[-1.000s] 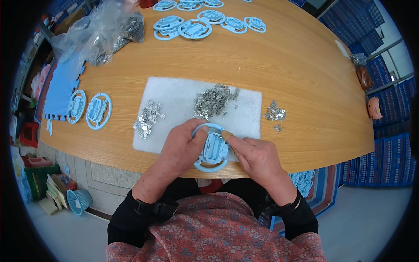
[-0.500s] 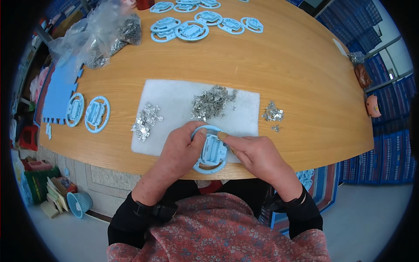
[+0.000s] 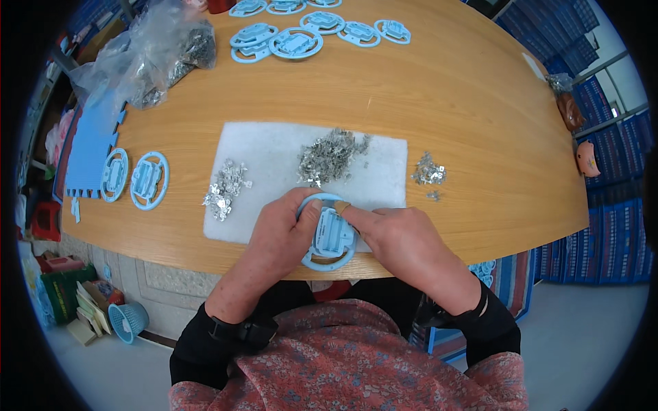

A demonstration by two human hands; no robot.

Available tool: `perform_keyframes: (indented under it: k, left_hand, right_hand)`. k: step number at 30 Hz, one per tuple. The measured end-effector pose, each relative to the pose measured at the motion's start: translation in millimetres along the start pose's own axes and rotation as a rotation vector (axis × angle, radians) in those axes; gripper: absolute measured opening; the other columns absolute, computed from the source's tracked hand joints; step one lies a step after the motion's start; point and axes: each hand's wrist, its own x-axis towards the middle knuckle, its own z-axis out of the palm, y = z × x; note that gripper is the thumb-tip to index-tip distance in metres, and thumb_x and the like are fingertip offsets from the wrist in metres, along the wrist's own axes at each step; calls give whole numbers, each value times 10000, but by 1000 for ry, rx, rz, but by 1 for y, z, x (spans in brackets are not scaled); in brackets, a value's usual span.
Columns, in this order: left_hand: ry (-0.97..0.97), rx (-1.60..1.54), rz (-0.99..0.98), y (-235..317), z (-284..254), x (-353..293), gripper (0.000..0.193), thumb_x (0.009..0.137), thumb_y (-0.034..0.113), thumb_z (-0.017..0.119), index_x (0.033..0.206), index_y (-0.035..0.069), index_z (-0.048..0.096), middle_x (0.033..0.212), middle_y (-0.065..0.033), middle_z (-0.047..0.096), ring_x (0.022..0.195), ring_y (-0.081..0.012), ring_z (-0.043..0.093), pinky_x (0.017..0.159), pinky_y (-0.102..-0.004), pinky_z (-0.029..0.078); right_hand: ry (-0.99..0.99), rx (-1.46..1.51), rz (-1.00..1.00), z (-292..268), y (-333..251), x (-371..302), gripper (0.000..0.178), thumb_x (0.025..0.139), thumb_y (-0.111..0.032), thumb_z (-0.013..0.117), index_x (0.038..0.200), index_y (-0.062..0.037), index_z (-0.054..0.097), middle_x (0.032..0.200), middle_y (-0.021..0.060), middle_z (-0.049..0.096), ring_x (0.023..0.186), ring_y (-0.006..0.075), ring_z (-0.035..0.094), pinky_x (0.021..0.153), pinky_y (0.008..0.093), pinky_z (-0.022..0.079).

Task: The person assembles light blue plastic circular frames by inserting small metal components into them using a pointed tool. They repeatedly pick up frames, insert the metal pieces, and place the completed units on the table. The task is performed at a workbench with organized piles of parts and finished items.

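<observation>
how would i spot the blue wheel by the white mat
On the wooden table, find the white mat. Over its near edge, the left hand grips the blue wheel, with the right hand at its rim. Unlike the pair farther left and the far cluster, it alone is in hand.

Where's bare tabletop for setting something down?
Free: tabletop between white mat and far blue steering-wheel parts; right of the rightmost metal-piece pile. Crowded: far left, under plastic bags, and the mat's near edge, around left hand and right hand.
</observation>
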Motion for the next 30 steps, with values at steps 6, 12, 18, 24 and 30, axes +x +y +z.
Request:
perform_keyframes:
  k: [6, 12, 18, 24, 30]
  left_hand:
    - [-25, -50, -24, 0, 0, 1, 238, 1029, 129, 551, 1157, -38, 663, 868, -141, 736, 794, -155, 710, 718, -328, 564]
    - [-25, -14, -40, 4, -1, 2, 234, 1026, 127, 547, 1146, -31, 670, 881, -141, 737, 808, -158, 710, 729, -327, 563]
    - [-30, -39, -41, 1, 0, 1, 241, 1027, 137, 547, 1149, -32, 670, 888, -143, 738, 809, -171, 714, 733, -332, 565]
    - [-16, -34, -62, 0, -1, 1, 258, 1024, 139, 548, 1161, -45, 667, 902, -158, 741, 824, -182, 721, 745, -336, 569]
    - [-28, 25, -58, 4, -1, 2, 277, 1034, 156, 549, 1183, -49, 660, 927, -147, 745, 844, -162, 712, 759, -325, 570]
  right_hand:
    - [5, 132, -16, -3, 11, -4, 268, 977, -151, 584, 1223, -164, 691, 889, 174, 721, 802, 399, 691, 668, 475, 545]
    - [33, 68, -25, -3, 9, -4, 256, 967, -155, 615, 1210, -156, 695, 873, 179, 717, 808, 395, 693, 670, 479, 544]
    - [55, 88, -40, -5, 11, -8, 261, 957, -148, 618, 1205, -154, 699, 860, 161, 720, 793, 384, 696, 652, 473, 547]
    - [60, -61, -36, -5, 7, -12, 295, 921, -127, 606, 1200, -159, 695, 786, 130, 689, 738, 356, 693, 607, 460, 539]
    - [65, -156, 22, -3, -3, -15, 276, 928, -130, 590, 1181, -159, 696, 782, 129, 689, 740, 352, 694, 599, 450, 538]
